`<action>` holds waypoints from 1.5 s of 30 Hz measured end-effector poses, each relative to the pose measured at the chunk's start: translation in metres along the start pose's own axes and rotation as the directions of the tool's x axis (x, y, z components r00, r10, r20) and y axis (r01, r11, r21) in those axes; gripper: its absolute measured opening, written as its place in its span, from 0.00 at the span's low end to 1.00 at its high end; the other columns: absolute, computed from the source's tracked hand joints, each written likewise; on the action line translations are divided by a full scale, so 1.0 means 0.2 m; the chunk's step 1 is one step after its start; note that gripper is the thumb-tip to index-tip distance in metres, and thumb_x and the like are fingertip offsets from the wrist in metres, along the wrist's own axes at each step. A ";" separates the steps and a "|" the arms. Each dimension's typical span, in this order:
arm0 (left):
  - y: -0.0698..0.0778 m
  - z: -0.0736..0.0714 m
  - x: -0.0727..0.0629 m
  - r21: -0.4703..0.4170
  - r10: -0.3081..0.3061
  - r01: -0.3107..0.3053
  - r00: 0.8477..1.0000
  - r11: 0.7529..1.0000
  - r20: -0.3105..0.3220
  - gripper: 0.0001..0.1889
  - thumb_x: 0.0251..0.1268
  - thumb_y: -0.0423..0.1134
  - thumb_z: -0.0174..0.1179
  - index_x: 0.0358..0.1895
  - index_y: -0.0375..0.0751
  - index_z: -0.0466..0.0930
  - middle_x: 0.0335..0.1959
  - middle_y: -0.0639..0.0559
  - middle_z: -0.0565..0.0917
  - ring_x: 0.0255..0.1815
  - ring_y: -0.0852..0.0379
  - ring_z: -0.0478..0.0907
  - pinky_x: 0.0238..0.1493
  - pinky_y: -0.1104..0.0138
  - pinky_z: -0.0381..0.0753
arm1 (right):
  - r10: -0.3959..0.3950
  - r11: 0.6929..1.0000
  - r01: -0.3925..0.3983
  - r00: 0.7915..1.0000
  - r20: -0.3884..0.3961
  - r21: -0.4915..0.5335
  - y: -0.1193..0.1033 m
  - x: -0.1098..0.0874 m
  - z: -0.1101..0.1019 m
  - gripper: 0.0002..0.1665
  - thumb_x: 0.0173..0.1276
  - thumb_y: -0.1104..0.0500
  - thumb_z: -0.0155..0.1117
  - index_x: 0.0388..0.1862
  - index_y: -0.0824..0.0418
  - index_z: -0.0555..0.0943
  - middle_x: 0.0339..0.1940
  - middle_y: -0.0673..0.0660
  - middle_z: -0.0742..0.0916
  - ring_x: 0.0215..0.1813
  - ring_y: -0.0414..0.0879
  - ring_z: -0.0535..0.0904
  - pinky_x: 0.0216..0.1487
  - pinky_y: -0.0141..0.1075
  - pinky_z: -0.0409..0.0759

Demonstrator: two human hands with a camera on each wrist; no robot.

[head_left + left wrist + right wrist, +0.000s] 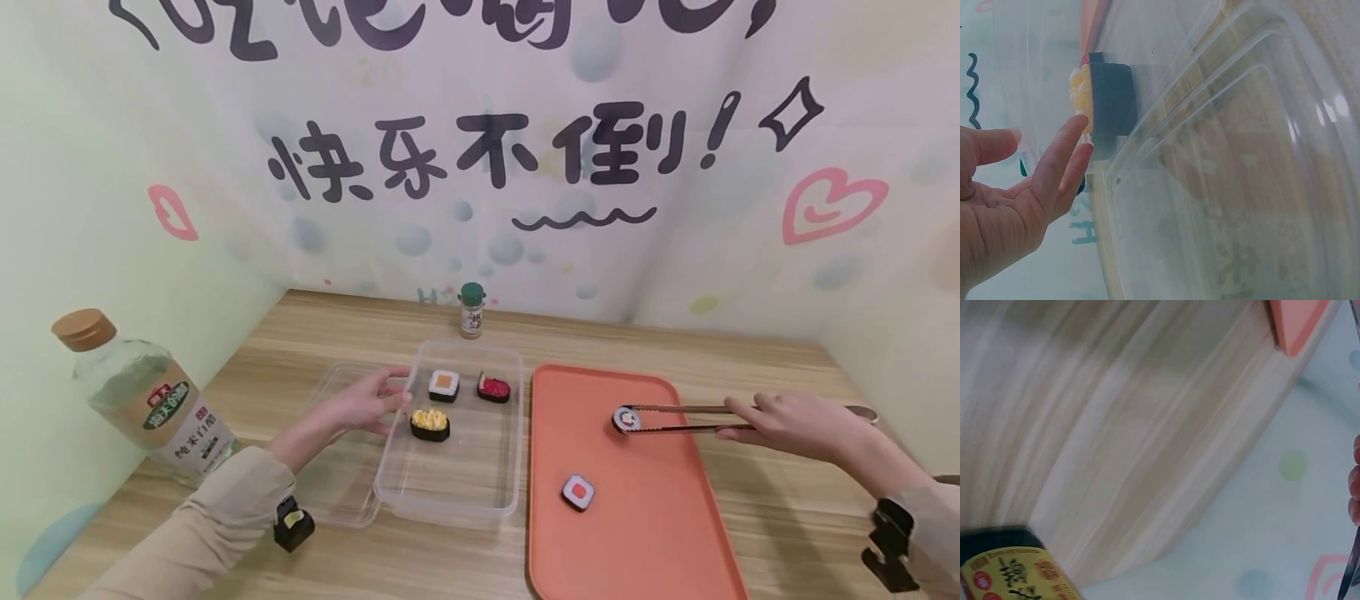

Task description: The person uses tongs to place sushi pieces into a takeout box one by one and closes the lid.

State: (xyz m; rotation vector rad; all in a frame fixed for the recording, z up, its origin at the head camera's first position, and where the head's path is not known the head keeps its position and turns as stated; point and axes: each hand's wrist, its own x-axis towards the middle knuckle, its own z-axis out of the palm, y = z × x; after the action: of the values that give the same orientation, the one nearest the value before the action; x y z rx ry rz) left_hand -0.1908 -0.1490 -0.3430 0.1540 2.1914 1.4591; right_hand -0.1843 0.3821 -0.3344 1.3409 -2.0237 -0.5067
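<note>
My right hand [795,425] holds metal tongs [690,429]. Their tips grip a round sushi roll [626,419] over the upper part of an orange tray [637,542]; whether it touches the tray I cannot tell. Lower on that tray lies a sushi roll with a red centre [578,492]. My left hand [367,404] is at the left wall of a clear plastic box [447,510], fingers loosely extended. Inside the box are a corn-topped sushi [1113,100], a sushi roll with an orange centre [444,385] and a red-topped sushi [493,387].
A clear lid [341,510] lies left of the box, partly under my left forearm. At far left stands a vinegar bottle [176,417]. Behind the box is a green-capped shaker [471,312]. The right wrist view shows a dark bottle with a yellow label [1016,575].
</note>
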 end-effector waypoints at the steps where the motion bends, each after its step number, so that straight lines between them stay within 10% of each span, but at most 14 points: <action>1: 0.00 0.00 0.00 -0.001 0.001 -0.001 1.000 1.000 -0.001 0.28 0.70 0.33 0.44 0.69 0.33 0.45 0.64 0.24 0.58 0.62 0.32 0.64 0.47 0.54 0.82 | -0.010 1.000 0.010 1.000 -0.007 -0.008 0.01 0.02 0.00 0.24 0.76 0.47 0.21 0.35 0.58 0.64 0.12 0.48 0.57 0.15 0.38 0.42 0.11 0.25 0.40; 20: -0.01 -0.02 0.02 0.020 -0.022 0.023 1.000 1.000 -0.020 0.28 0.70 0.35 0.44 0.70 0.36 0.46 0.65 0.26 0.59 0.62 0.34 0.64 0.48 0.55 0.82 | -0.117 0.993 0.112 0.986 -0.118 -0.047 0.15 0.68 -0.10 0.31 0.75 0.44 0.22 0.39 0.61 0.72 0.12 0.51 0.64 0.12 0.40 0.46 0.08 0.29 0.46; 26: 0.00 -0.02 0.03 0.002 -0.022 0.022 1.000 1.000 -0.016 0.28 0.70 0.34 0.44 0.70 0.35 0.46 0.65 0.26 0.59 0.63 0.34 0.63 0.48 0.55 0.82 | -0.156 0.986 0.149 0.983 0.099 0.068 0.07 0.96 -0.16 0.29 0.71 0.39 0.37 0.29 0.60 0.73 0.07 0.48 0.67 0.07 0.40 0.55 0.07 0.29 0.51; 32: -0.01 -0.01 0.02 -0.005 -0.013 0.013 1.000 1.000 -0.015 0.28 0.70 0.34 0.44 0.69 0.34 0.46 0.64 0.25 0.59 0.63 0.34 0.64 0.46 0.56 0.83 | -0.163 0.984 0.127 0.917 0.364 0.123 -0.06 1.19 -0.17 0.24 0.59 0.39 0.58 0.15 0.55 0.75 0.08 0.46 0.72 0.09 0.37 0.63 0.10 0.27 0.58; 40: -0.01 0.00 0.02 0.022 -0.022 0.023 1.000 1.000 -0.020 0.27 0.70 0.35 0.45 0.69 0.36 0.48 0.64 0.27 0.61 0.61 0.36 0.67 0.45 0.56 0.83 | -0.186 0.983 0.164 0.852 0.490 0.087 -0.18 1.32 -0.16 0.29 0.58 0.35 0.56 0.06 0.49 0.70 0.07 0.45 0.72 0.11 0.37 0.65 0.11 0.27 0.56; 45: -0.02 -0.01 0.02 0.012 -0.016 0.016 1.000 1.000 -0.018 0.27 0.70 0.34 0.45 0.69 0.36 0.47 0.64 0.27 0.60 0.61 0.36 0.66 0.47 0.55 0.83 | -0.167 0.986 0.155 0.874 0.457 0.063 -0.19 1.32 -0.14 0.29 0.57 0.32 0.56 0.07 0.50 0.69 0.08 0.44 0.71 0.12 0.37 0.59 0.12 0.28 0.52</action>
State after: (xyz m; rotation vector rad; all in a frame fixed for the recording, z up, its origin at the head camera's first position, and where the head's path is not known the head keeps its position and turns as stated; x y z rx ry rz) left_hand -0.1943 -0.1505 -0.3475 0.1277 2.2106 1.4444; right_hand -0.2089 0.1259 -0.2579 1.5212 -2.3045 -0.9582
